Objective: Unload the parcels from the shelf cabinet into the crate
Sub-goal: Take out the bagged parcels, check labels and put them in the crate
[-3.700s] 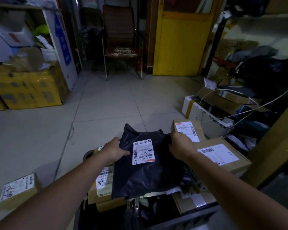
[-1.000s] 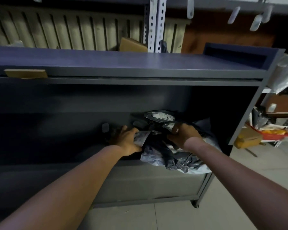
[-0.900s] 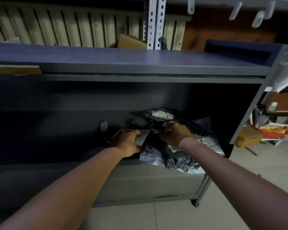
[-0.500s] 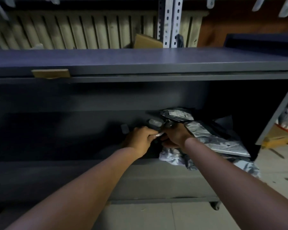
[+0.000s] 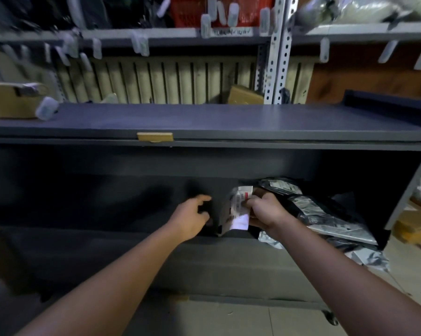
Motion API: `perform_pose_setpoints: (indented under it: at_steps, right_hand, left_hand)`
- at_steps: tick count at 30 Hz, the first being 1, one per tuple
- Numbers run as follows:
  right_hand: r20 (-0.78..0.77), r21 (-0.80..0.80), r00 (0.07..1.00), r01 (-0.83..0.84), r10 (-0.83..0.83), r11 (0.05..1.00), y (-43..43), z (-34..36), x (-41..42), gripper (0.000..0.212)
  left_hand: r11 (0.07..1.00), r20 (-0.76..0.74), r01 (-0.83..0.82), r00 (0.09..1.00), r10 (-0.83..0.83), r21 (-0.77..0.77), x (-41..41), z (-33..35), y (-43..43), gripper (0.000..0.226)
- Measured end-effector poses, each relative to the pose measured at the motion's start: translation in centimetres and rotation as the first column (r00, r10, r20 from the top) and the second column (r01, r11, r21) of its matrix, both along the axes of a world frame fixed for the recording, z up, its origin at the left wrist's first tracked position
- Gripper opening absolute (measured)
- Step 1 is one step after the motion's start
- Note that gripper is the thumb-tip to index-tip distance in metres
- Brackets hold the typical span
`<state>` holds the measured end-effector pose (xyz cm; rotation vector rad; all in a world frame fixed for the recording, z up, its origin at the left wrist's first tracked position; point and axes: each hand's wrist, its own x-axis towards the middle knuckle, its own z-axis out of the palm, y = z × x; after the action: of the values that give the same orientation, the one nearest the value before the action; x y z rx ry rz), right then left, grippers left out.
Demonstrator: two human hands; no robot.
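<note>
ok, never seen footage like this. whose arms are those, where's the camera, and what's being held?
There is no machine here. These are a person's two bare arms, filmed by one wide-angle camera worn on the head, which looks forward and down.

The person faces a grey shelf cabinet. On the right side of its open compartment lies a pile of dark and silver mailer parcels.

The right hand grips a small white-labelled parcel, with its fingers curled round it. The left hand hovers just beside it with its fingers loosely curled. It holds nothing, as far as the dim picture shows.

A cardboard box sits on the cabinet top at the left. The crate is not in view.
</note>
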<state>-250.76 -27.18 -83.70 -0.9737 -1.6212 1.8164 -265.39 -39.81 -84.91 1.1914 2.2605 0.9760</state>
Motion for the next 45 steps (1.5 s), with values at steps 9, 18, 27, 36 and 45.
perform_pose_setpoints:
  at_steps: [9,18,27,36,45]
  right_hand:
    - [-0.040,-0.008,0.966,-0.255,0.254,0.967,-7.7,2.3,-1.2,0.027]
    - [-0.111,-0.046,0.933,-0.348,0.342,0.936,-15.0,2.0,-3.3,0.024]
    - [-0.087,0.019,0.945,-0.314,0.315,0.949,-20.7,-0.8,-6.3,0.020]
    - [-0.083,0.125,0.934,-0.336,0.347,0.934,-22.8,-0.9,-9.4,0.019]
    - [-0.072,0.218,0.940,-0.311,0.333,0.925,-22.7,-1.2,-10.1,0.026]
  left_hand:
    - [0.978,0.366,-0.202,0.908,0.206,-0.049,-0.5,1.1,-9.6,0.069]
    - [0.936,0.538,-0.340,0.808,0.240,0.094,-2.0,0.5,-18.9,0.061]
    - [0.846,0.517,-0.453,0.814,0.264,0.281,-3.5,-1.8,-25.6,0.030]
    - [0.772,0.545,-0.536,0.782,0.303,0.341,-5.9,-3.3,-28.2,0.022]
    - [0.911,0.362,-0.313,0.909,0.206,0.269,-7.3,-2.4,-28.8,0.059]
